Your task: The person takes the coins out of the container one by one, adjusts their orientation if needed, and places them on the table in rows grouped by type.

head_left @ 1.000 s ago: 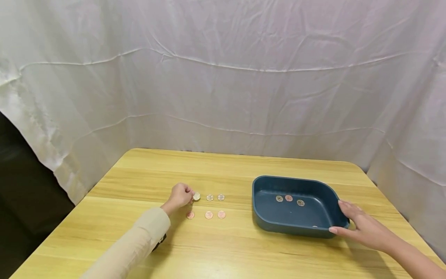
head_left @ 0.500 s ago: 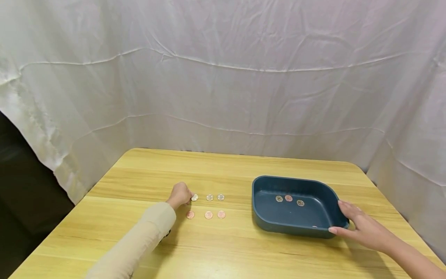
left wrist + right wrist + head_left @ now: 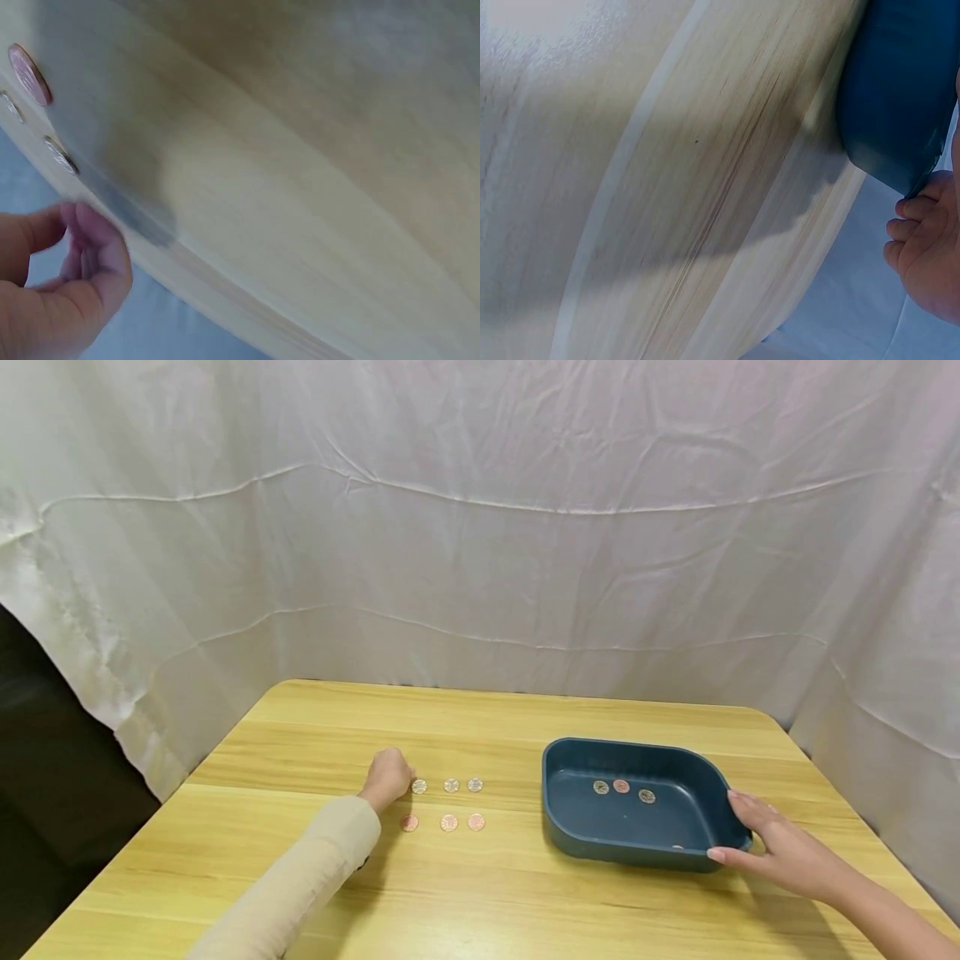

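Observation:
My left hand (image 3: 387, 778) is low over the table, just left of a silver-coloured coin (image 3: 419, 786). In the left wrist view its thumb and index finger meet at the tips with nothing visible between them, a little apart from the nearest silver coin (image 3: 61, 154). Two more silver coins continue that row to the right. Nearer me lies a row of three copper coins, the middle one (image 3: 448, 822) below the silver row. My right hand (image 3: 783, 847) grips the right end of a dark blue plastic basin (image 3: 637, 852), thumb at the near corner and fingers on the rim.
Inside the basin lie two dull coins and a copper coin (image 3: 621, 786), with part of another at the near wall. A pale fabric curtain (image 3: 525, 568) stands behind the wooden table (image 3: 480, 902). Something dark (image 3: 52, 777) is at the far left.
The left silver coin, pinched and tilted earlier, now lies flat in line with the other two. My left fingers have come off it. The right hand and basin stay put.

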Action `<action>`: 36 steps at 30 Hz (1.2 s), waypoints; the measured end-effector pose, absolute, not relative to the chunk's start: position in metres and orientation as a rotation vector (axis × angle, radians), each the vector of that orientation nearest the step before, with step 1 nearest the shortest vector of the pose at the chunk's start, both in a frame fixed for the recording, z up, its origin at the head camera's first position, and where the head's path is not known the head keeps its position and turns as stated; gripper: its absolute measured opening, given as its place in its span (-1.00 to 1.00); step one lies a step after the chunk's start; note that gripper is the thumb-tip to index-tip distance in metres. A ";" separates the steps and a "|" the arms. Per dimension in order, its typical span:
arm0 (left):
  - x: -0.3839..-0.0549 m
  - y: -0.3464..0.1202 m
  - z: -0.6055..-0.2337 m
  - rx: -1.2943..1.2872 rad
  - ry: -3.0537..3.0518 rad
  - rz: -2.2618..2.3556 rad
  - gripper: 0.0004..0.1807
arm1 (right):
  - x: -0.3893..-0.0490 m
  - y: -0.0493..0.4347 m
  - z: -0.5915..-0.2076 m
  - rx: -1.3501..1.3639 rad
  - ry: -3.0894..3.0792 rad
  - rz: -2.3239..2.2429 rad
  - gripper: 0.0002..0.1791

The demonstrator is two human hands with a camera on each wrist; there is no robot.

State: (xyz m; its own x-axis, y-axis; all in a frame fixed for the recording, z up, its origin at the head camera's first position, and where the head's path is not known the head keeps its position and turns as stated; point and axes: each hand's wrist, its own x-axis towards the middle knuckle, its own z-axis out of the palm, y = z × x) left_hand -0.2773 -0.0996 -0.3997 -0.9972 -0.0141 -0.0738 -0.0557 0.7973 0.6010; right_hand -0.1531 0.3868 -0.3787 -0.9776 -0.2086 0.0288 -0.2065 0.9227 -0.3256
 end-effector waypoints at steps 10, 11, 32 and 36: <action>-0.264 -0.070 -0.390 0.265 2.971 1.290 -0.88 | -0.152 0.386 -0.379 -0.334 3.084 -0.533 0.02; -0.262 -0.067 -0.390 0.310 2.981 1.305 -0.88 | -0.152 0.386 -0.379 -0.329 3.079 -0.538 0.02; -0.240 0.015 -0.380 0.775 2.799 1.632 -0.89 | -0.150 0.386 -0.379 -0.349 3.075 -0.609 0.01; -0.237 0.030 -0.379 0.800 2.772 1.665 -0.89 | -0.149 0.385 -0.378 -0.349 3.074 -0.615 -0.01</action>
